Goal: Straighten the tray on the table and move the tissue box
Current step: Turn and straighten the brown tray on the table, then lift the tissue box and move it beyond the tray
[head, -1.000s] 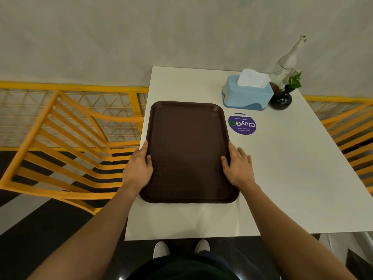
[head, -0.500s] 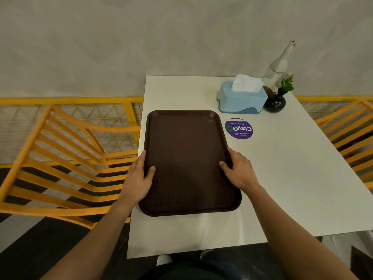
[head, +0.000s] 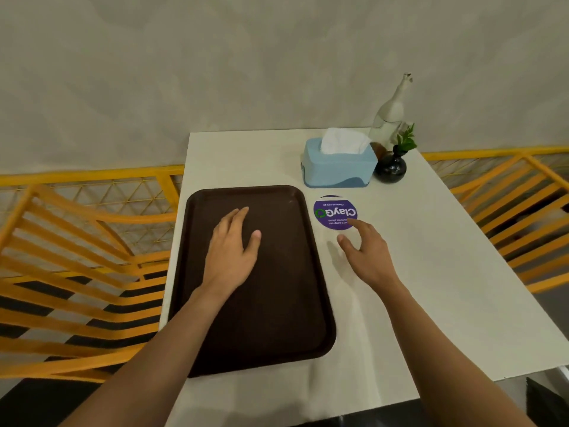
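A dark brown tray (head: 286,288) lies on the left half of the white table (head: 431,288), its long sides running away from me. My left hand (head: 232,251) hovers over the tray's middle, fingers apart, holding nothing. My right hand (head: 365,251) is to the right of the tray above the bare tabletop, open, fingertips near the purple sticker (head: 335,212). The light blue tissue box (head: 338,166), with a white tissue sticking up, stands beyond the sticker at the far right of the table. Neither hand touches the box.
A black round vase with a green sprig (head: 391,167) and a clear glass bottle (head: 389,115) stand right beside the tissue box, against the wall. Orange slatted chairs (head: 77,272) flank the table on both sides. The wall closes the table's far edge.
Both hands have let go of the tray's side edges and moved forward: the left over the tray's middle, the right off to the tabletop near the sticker. The view has shifted.
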A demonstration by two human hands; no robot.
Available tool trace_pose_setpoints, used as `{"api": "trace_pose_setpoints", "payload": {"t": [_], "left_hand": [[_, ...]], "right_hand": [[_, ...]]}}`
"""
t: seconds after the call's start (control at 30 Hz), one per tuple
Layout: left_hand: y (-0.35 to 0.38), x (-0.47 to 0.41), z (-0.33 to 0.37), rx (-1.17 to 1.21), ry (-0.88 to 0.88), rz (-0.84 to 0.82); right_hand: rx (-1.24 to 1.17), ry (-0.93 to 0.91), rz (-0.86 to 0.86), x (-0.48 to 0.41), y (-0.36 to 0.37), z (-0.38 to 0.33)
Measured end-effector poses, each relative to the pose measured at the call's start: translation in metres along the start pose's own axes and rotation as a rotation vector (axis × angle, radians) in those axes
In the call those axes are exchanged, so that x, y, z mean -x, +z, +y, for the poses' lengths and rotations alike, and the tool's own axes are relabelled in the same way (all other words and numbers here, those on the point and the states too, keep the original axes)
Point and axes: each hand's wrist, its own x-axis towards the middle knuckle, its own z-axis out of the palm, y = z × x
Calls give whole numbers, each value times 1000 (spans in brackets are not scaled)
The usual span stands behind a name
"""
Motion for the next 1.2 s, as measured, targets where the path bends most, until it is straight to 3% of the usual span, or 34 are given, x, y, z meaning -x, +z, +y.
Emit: {"api": "trace_pose_setpoints", "payload": {"t": [0.37, 0.77, 1.03, 1.2], "left_hand": [[108, -104, 118, 136, -70, 44], [165, -161, 134, 146, -177, 63], [172, -195, 127, 273, -415, -147], [176, -203, 124, 232, -417, -89]], "right_hand": [[-87, -119, 133, -141, -70, 41], [-200, -167, -77, -228, -50, 74], [-269, -87, -241, -236, -35, 89], [-231, -48, -270, -242, -33, 92]]}}
